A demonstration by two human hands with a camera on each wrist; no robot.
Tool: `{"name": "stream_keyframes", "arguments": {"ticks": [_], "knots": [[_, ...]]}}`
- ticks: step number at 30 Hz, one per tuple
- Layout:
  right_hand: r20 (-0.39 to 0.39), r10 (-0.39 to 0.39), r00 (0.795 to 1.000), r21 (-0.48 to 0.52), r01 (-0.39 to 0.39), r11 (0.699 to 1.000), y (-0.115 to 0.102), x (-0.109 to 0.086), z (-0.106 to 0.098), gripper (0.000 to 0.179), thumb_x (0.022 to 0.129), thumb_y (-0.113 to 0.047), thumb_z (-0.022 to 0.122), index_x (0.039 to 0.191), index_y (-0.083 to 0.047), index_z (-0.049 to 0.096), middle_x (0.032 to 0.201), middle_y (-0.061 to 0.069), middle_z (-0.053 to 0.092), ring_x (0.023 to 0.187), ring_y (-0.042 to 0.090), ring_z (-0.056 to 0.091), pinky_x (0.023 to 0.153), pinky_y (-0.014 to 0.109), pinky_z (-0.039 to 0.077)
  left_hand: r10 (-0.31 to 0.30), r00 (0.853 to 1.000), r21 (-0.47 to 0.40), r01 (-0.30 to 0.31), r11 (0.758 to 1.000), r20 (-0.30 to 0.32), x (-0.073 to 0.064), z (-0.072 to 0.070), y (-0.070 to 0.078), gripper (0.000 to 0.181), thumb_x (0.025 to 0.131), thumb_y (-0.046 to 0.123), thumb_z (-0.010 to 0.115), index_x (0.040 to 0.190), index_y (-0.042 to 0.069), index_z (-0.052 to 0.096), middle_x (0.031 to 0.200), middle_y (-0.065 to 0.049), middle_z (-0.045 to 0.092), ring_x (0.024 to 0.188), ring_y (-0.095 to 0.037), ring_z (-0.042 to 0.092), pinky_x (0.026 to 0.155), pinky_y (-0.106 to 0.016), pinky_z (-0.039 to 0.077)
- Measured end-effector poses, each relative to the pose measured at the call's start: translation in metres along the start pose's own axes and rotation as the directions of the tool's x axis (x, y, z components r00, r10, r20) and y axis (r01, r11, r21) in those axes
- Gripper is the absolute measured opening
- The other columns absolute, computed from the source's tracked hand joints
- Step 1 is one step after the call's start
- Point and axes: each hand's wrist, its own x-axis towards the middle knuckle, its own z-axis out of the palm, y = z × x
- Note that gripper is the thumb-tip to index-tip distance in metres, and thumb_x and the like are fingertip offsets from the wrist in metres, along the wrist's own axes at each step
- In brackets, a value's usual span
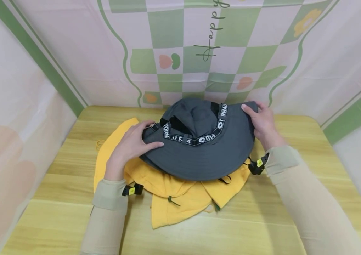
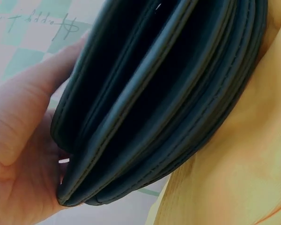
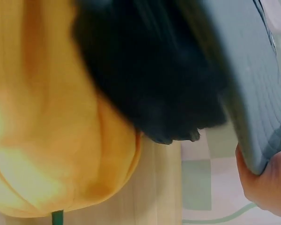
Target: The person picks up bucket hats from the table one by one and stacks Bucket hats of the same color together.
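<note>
A dark grey brimmed hat point(image 1: 196, 159) with a black lettered band is held above several yellow hats point(image 1: 180, 209) in the head view. The left hand point(image 1: 130, 143) grips its left side, thumb on top of the brim. At the far right end of the brim, the right hand point(image 1: 264, 122) pinches the edge, thumb uppermost. Several dark brims point(image 2: 145, 103) lie layered in the left wrist view, with the left fingers curled around their ends. In the right wrist view the brim point(image 3: 253, 103) is tilted and the dark underside is blurred.
The yellow hats lie overlapping on a wooden table point(image 1: 56, 198), with cords and green cord ends showing. A fabric backdrop point(image 1: 100, 85) with green checks and lettering stands behind the table. Pale printed cloth point(image 1: 14, 117) hangs along the left side.
</note>
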Motion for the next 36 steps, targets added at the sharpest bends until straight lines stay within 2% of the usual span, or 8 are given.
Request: {"name": "stream_keyframes", "arguments": {"ticks": [3, 6, 10, 15, 21, 27, 31, 36], "knots": [[-0.002, -0.017, 1.000, -0.125, 0.017, 0.992, 0.002, 0.000, 0.005, 0.063, 0.095, -0.035, 0.066, 0.148, -0.010, 0.042, 0.132, 0.003, 0.055, 0.089, 0.003, 0.061, 0.079, 0.017, 0.051, -0.024, 1.000, -0.016, 0.024, 1.000, 0.002, 0.000, -0.001, -0.001, 0.089, 0.080, 0.057, 0.078, 0.151, 0.019, 0.041, 0.149, -0.015, 0.050, 0.138, -0.038, 0.044, 0.114, -0.054, 0.038], [0.054, -0.071, 0.996, -0.320, 0.084, 0.944, 0.004, 0.001, 0.007, 0.072, 0.098, -0.040, 0.059, 0.156, -0.008, 0.029, 0.156, 0.018, 0.039, 0.124, 0.020, 0.055, 0.107, 0.033, 0.045, -0.015, 1.000, -0.011, 0.015, 1.000, -0.007, 0.001, -0.002, -0.002, 0.088, 0.080, 0.054, 0.079, 0.150, 0.013, 0.044, 0.146, -0.018, 0.053, 0.136, -0.039, 0.047, 0.114, -0.053, 0.039], [0.221, -0.137, 0.965, -0.581, 0.244, 0.777, 0.005, 0.003, 0.008, 0.081, 0.100, -0.040, 0.055, 0.159, -0.001, 0.016, 0.162, 0.029, 0.021, 0.150, 0.043, 0.025, 0.123, 0.055, 0.023, 0.023, 1.000, 0.016, -0.023, 1.000, -0.020, 0.003, -0.002, -0.003, 0.078, 0.081, 0.049, 0.080, 0.142, 0.007, 0.053, 0.139, -0.018, 0.060, 0.130, -0.036, 0.054, 0.113, -0.050, 0.040], [0.377, -0.148, 0.914, -0.734, 0.392, 0.555, 0.008, 0.001, 0.010, 0.083, 0.100, -0.046, 0.053, 0.156, 0.006, 0.021, 0.155, 0.040, 0.024, 0.144, 0.054, 0.024, 0.119, 0.063, 0.023, 0.043, 0.999, 0.021, -0.042, 0.999, -0.028, 0.004, -0.003, -0.002, 0.072, 0.080, 0.045, 0.082, 0.136, 0.006, 0.059, 0.134, -0.015, 0.064, 0.125, -0.034, 0.057, 0.111, -0.049, 0.042], [0.472, -0.128, 0.872, -0.783, 0.481, 0.394, 0.008, -0.004, 0.016, 0.074, 0.100, -0.050, 0.050, 0.155, -0.004, 0.033, 0.160, 0.032, 0.020, 0.149, 0.053, 0.015, 0.113, 0.075, 0.017, 0.046, 0.997, 0.002, -0.045, 0.999, -0.054, 0.001, -0.004, 0.001, 0.069, 0.080, 0.045, 0.082, 0.135, 0.011, 0.059, 0.134, -0.012, 0.062, 0.126, -0.033, 0.055, 0.108, -0.051, 0.042], [0.596, -0.163, 0.787, -0.705, 0.609, 0.363, 0.005, -0.004, 0.022, 0.059, 0.103, -0.032, 0.044, 0.156, -0.008, 0.033, 0.162, 0.022, 0.029, 0.151, 0.048, 0.018, 0.114, 0.071, 0.016, 0.094, 0.991, -0.027, -0.098, 0.995, -0.100, -0.002, -0.007, 0.005, 0.063, 0.080, 0.040, 0.084, 0.132, 0.015, 0.061, 0.132, -0.009, 0.062, 0.123, -0.029, 0.054, 0.106, -0.050, 0.043], [0.605, -0.201, 0.771, -0.679, 0.631, 0.376, 0.002, -0.005, 0.024, 0.062, 0.100, -0.027, 0.037, 0.158, -0.011, 0.027, 0.162, 0.020, 0.029, 0.151, 0.046, 0.021, 0.114, 0.070, 0.016, 0.145, 0.979, -0.045, -0.153, 0.987, -0.146, -0.003, -0.008, 0.007, 0.059, 0.078, 0.036, 0.085, 0.129, 0.017, 0.064, 0.129, -0.006, 0.063, 0.122, -0.026, 0.054, 0.105, -0.049, 0.044], [0.626, -0.248, 0.740, -0.672, 0.672, 0.311, 0.000, -0.006, 0.022, 0.062, 0.098, -0.023, 0.036, 0.159, -0.011, 0.027, 0.160, 0.022, 0.033, 0.149, 0.044, 0.029, 0.114, 0.069, 0.020, 0.185, 0.966, -0.068, -0.200, 0.977, -0.182, -0.004, -0.009, 0.008, 0.055, 0.077, 0.033, 0.087, 0.126, 0.017, 0.066, 0.126, -0.005, 0.065, 0.122, -0.025, 0.053, 0.104, -0.047, 0.043]]}}
